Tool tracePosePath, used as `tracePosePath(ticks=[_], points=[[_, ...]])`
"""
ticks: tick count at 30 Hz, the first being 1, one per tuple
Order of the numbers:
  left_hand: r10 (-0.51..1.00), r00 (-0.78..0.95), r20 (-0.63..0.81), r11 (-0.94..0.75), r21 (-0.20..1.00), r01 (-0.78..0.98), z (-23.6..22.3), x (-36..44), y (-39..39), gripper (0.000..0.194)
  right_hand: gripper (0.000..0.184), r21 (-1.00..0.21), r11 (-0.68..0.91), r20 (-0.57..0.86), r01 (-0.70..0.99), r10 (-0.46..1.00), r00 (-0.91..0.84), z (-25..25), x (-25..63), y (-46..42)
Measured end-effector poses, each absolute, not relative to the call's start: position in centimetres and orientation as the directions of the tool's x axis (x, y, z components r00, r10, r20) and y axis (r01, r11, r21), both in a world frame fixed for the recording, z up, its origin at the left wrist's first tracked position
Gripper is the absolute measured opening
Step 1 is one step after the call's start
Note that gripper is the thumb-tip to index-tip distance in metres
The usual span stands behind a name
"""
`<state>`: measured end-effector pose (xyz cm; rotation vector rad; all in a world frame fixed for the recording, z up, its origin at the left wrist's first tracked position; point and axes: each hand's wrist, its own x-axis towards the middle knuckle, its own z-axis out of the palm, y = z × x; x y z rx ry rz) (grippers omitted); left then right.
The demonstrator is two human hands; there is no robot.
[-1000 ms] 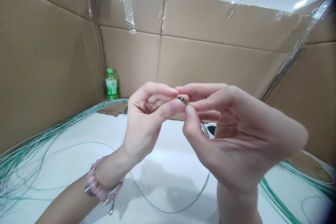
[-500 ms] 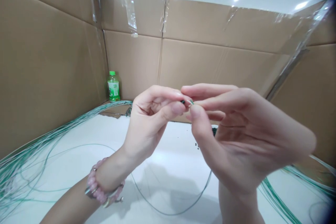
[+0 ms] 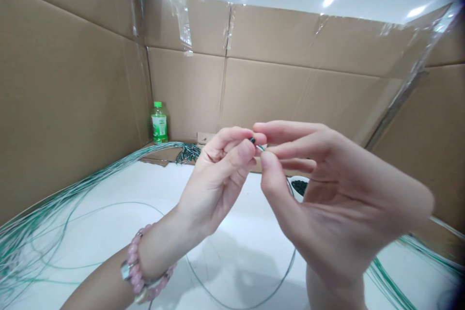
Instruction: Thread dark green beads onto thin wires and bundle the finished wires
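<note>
My left hand (image 3: 218, 174) pinches a tiny dark green bead (image 3: 252, 140) between thumb and forefinger, raised in front of me. My right hand (image 3: 327, 189) pinches the tip of a thin green-and-white wire (image 3: 260, 147) right against the bead. The wire hangs down behind my right palm and loops (image 3: 225, 295) over the white table (image 3: 109, 232). A pink bead bracelet (image 3: 136, 266) circles my left wrist.
Cardboard walls (image 3: 290, 87) enclose the table on three sides. A bundle of green wires (image 3: 54, 203) sweeps along the left, with beaded ends (image 3: 187, 152) at the back. More wires (image 3: 392, 281) lie at the right. A green bottle (image 3: 159, 123) stands in the corner. A white bowl of dark beads (image 3: 300, 186) peeks behind my right hand.
Both hands have drifted slightly right and down in view. The bead and wire tip stay pinched together; the beaded wire ends at the back have come into sight.
</note>
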<state>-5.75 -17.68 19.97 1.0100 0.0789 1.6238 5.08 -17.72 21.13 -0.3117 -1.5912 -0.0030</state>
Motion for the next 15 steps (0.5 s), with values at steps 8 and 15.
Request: tracePosePath(ticks=[8, 15], points=[[0.821, 0.076, 0.565, -0.298, 0.539, -0.788, 19.71, -5.83, -17.57, 0.008, 0.022, -0.189, 0.956, 0.981, 0.223, 0.192, 0.010, 20.95, 4.96, -17.79], [0.820, 0.092, 0.565, -0.274, 0.529, -0.803, 19.88, -5.85, -17.55, 0.009, 0.021, -0.189, 0.952, 0.981, 0.240, 0.195, -0.001, 20.99, 5.06, -17.84]])
